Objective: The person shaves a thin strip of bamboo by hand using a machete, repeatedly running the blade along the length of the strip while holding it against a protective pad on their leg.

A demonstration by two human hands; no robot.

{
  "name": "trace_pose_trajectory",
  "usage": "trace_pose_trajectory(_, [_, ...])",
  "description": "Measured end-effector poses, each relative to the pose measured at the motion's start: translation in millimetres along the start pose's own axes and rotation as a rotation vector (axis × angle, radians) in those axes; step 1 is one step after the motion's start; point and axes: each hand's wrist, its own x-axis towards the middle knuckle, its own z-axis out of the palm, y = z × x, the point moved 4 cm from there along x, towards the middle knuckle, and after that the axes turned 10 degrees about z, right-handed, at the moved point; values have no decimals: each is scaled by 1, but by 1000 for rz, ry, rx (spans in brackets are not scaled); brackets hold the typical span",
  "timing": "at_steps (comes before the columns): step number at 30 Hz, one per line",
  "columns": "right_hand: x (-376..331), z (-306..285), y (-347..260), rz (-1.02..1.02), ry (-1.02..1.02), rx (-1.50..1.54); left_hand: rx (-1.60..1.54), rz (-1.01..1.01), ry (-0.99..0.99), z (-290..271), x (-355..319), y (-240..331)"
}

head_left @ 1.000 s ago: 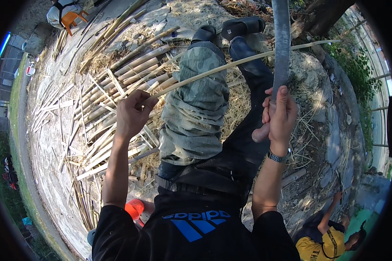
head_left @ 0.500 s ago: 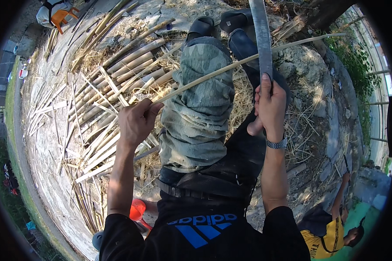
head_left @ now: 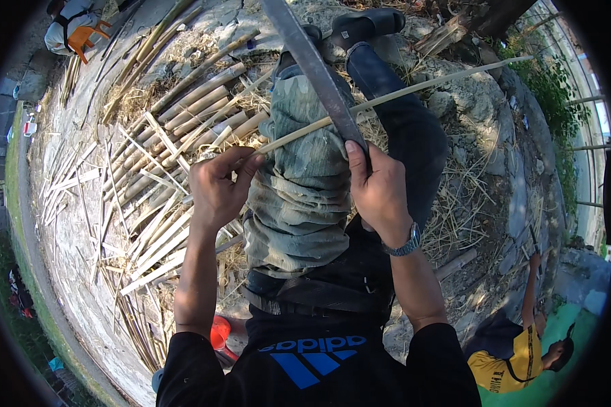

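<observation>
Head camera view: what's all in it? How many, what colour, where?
Bamboo strip: one, pale yellow, centre to upper right
Long blade: one, grey, top centre, crossing the strip
Bamboo poles: several, tan, ground at left
Split bamboo pieces: many, pale, ground at left
Shavings: many, straw-coloured, scattered on the ground
Chair: one, orange, upper left
Seated person: one, pale top, at the chair
Other person: one, yellow and dark clothing, lower right
Leafy plants: uncountable, green, right
Unclear object: one, red-orange, lower left
Camouflage covering: one, green-grey, centre
Shoes: two, dark, top centre
Watch: one, silver, right wrist
Right leg: one, dark trousers, right of centre
Left hand: one, holding the strip's near end
Right hand: one, gripping the blade
</observation>
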Motion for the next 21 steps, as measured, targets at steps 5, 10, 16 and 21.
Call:
trace_pose_trajectory(5, [4, -8, 5, -22, -26, 110, 38, -13, -82, -4, 13, -10])
trace_pose_trajectory(10, [32, -47, 30, 204, 126, 225, 100, 80, -112, -18, 30, 5])
trace_pose_trajectory(16, [53, -70, 43, 343, 252, 135, 57, 54, -195, -13, 44, -4])
trace_pose_trajectory(21, [47, -35, 31, 263, 167, 128, 76, -31, -283, 1, 48, 1])
